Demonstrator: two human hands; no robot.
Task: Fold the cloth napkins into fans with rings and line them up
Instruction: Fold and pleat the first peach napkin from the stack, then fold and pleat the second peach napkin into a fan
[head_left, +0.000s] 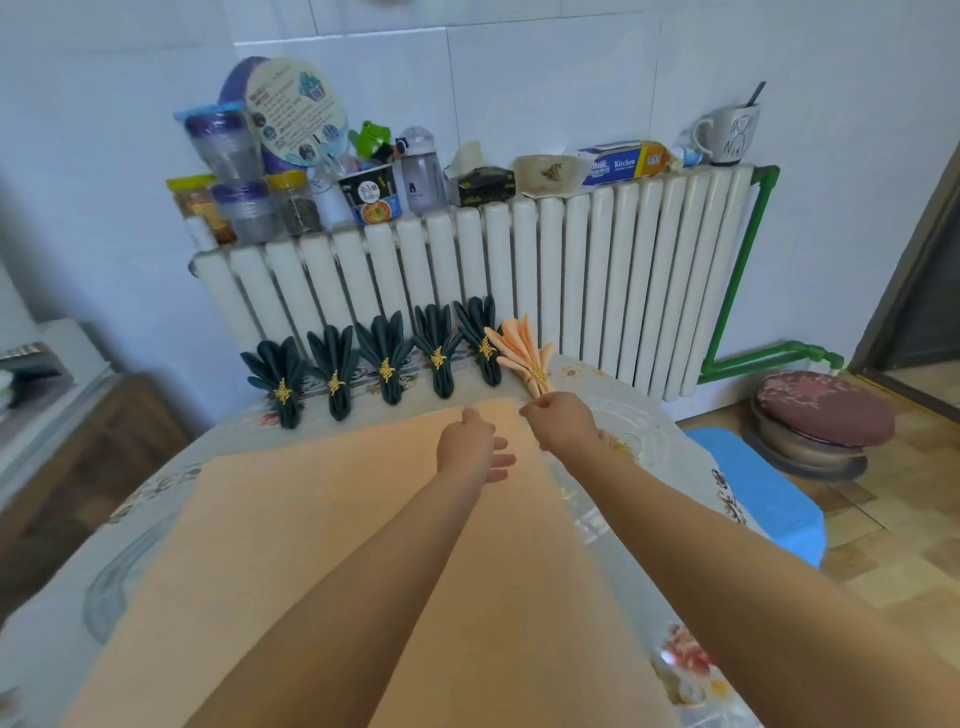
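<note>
Peach cloth is taking up most of the lower half of the frame: an unfolded peach napkin (332, 525) is lying flat on the table (670, 441), probably waiting its turn to be pleated. Above it, across the middle of the frame, five dark green fans (387, 364) are standing in a row against the radiator (571, 280), each cinched by a gold ring. At the right end of that row, the right hand (563, 422) is pinching the base of a peach fan (522, 353), seemingly setting it in line beside the last green one, which it is overlapping or touching. The left hand (467, 447) is hovering over the flat cloth, fingers loose and spread, gripping nothing. The right fingertips are hiding the peach fan's lower end, and its ring is hard to make out.
</note>
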